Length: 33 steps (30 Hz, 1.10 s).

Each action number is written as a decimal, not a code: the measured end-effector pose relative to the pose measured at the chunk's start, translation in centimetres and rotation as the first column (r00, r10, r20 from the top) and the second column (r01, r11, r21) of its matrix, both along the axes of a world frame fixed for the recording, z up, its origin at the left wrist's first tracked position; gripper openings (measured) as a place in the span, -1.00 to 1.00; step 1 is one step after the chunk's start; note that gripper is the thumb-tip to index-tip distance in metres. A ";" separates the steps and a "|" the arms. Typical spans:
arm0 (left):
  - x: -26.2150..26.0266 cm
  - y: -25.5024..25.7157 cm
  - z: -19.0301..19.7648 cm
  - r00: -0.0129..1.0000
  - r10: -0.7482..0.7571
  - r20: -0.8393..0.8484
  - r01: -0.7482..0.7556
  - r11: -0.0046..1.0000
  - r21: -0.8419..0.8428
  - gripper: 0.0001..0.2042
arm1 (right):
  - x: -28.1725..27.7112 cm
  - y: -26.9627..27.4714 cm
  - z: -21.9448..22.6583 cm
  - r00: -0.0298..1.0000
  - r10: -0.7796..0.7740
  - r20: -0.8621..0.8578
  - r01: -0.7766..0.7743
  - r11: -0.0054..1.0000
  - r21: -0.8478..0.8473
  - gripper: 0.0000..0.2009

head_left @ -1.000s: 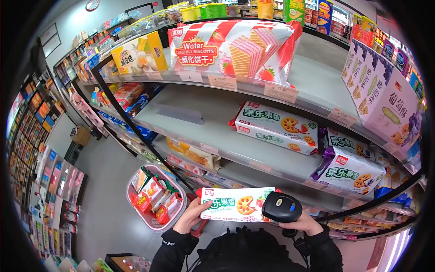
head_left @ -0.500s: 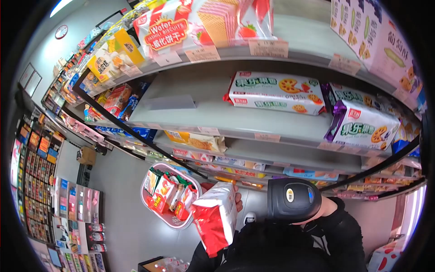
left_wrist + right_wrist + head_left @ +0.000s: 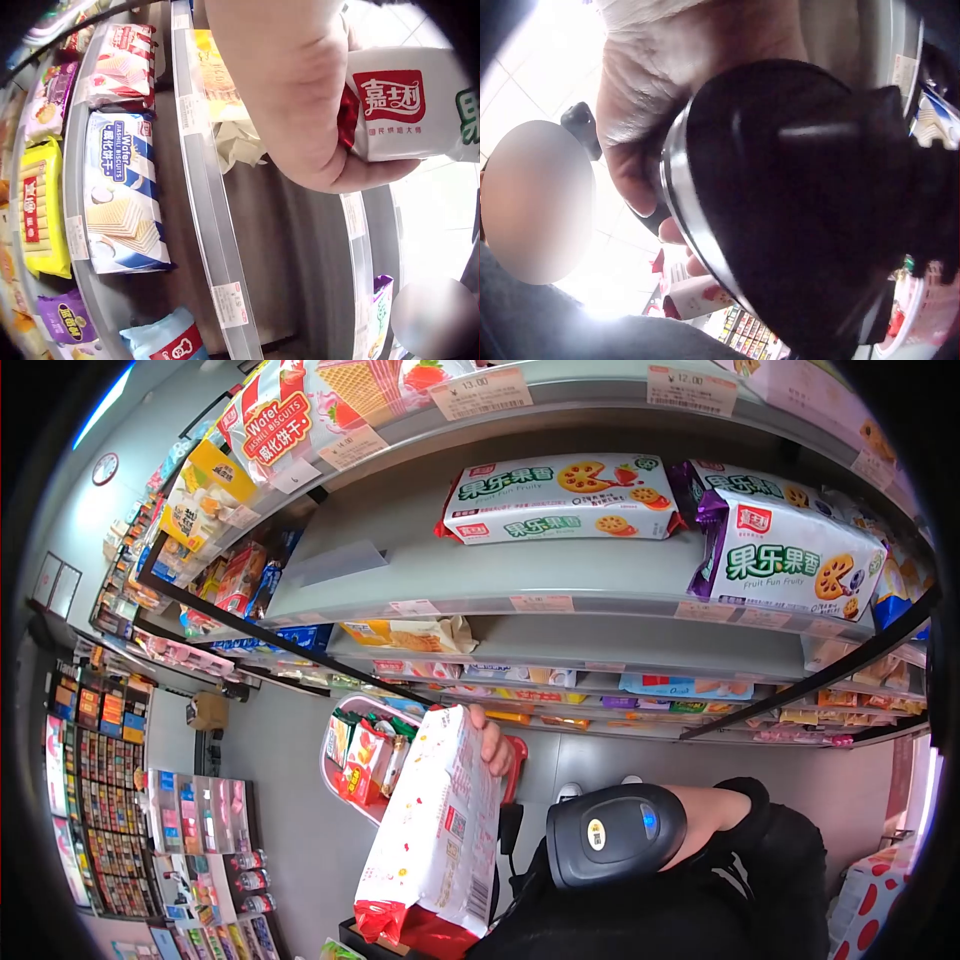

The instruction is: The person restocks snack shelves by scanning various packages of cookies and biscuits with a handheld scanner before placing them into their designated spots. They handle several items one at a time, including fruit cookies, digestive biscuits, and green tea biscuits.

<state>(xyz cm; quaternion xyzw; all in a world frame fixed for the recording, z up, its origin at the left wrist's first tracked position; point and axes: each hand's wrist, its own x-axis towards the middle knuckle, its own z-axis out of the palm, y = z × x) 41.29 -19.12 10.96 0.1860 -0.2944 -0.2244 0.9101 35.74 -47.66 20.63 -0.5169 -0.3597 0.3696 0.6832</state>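
My left hand (image 3: pixel 489 745) grips a long white biscuit pack (image 3: pixel 430 820) with red ends, tilted so that its side with a barcode and square code shows in the head view. In the left wrist view, thumb and fingers curl round the pack's red-trimmed end, and the brand label shows beside my left hand (image 3: pixel 300 112). My right hand (image 3: pixel 652 90) holds a black barcode scanner (image 3: pixel 615 838), to the right of the pack and apart from it. The scanner's head hides most of that hand in the head view.
A pink basket (image 3: pixel 331 770) with several packaged snacks stands on the floor, partly behind the pack. Ahead, a curved shelf (image 3: pixel 400 585) carries a white strawberry biscuit pack (image 3: pixel 560 498) and purple-ended packs (image 3: pixel 785 555). Lower shelves hold more packaged snacks.
The biscuit pack has turned from its front face to its coded side and come away from the scanner. The scanner moved right, then slightly back left and down. The view has tipped lower.
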 end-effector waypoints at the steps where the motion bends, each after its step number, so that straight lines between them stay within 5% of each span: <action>1: 0.2 0.0 0.0 1.000 -0.016 0.000 0.016 1.000 -0.010 -0.51 | 0.1 -0.2 0.6 0.998 0.063 0.000 -0.063 0.998 -0.001 -0.47; 8: 0.0 -0.1 0.7 0.997 0.080 0.001 -0.080 0.996 0.044 -0.52 | 0.6 -0.9 1.3 0.962 0.270 0.047 -0.272 0.961 0.038 -0.57; 16: -1.5 -1.4 0.4 0.988 0.117 0.099 -0.119 0.993 0.009 -0.54 | 0.1 -3.9 2.3 0.971 0.221 0.089 -0.223 0.975 0.013 -0.49; 24: -4.2 -3.1 -0.7 0.964 0.266 -0.001 -0.265 0.964 0.032 -0.57 | -0.2 -6.8 1.1 0.975 0.207 0.087 -0.205 0.978 -0.025 -0.35; 26: -5.9 -3.9 0.8 0.884 0.434 -0.175 -0.412 0.899 0.147 -0.61 | -0.1 -7.4 0.6 0.979 0.068 0.194 -0.070 0.998 0.005 -0.28; 28: -6.4 -2.5 -0.7 0.903 0.261 -0.342 -0.297 0.953 -0.058 -0.45 | -0.3 -7.4 -3.3 0.983 0.084 0.165 -0.082 0.997 -0.013 -0.24; 29: -7.3 -3.0 0.4 0.753 0.527 -0.395 -0.501 0.847 0.176 -0.39 | -0.5 -7.2 -4.6 0.991 0.035 0.126 -0.033 0.999 -0.013 -0.24; 30: -8.1 -3.6 1.5 0.519 0.807 -0.282 -0.647 0.586 0.487 -0.40 | -0.5 -7.3 -5.4 0.996 -0.015 0.083 0.017 1.000 -0.015 -0.24; 31: -7.6 -3.6 2.5 0.509 0.807 -0.299 -0.634 0.586 0.505 -0.42 | -0.2 -7.3 -1.3 0.970 -0.088 0.228 0.085 0.996 0.025 -0.24; 33: -6.5 -2.4 3.3 0.497 0.804 -0.327 -0.611 0.592 0.526 -0.48 | 0.8 -6.9 -0.1 0.952 -0.097 0.291 0.112 0.993 -0.037 -0.24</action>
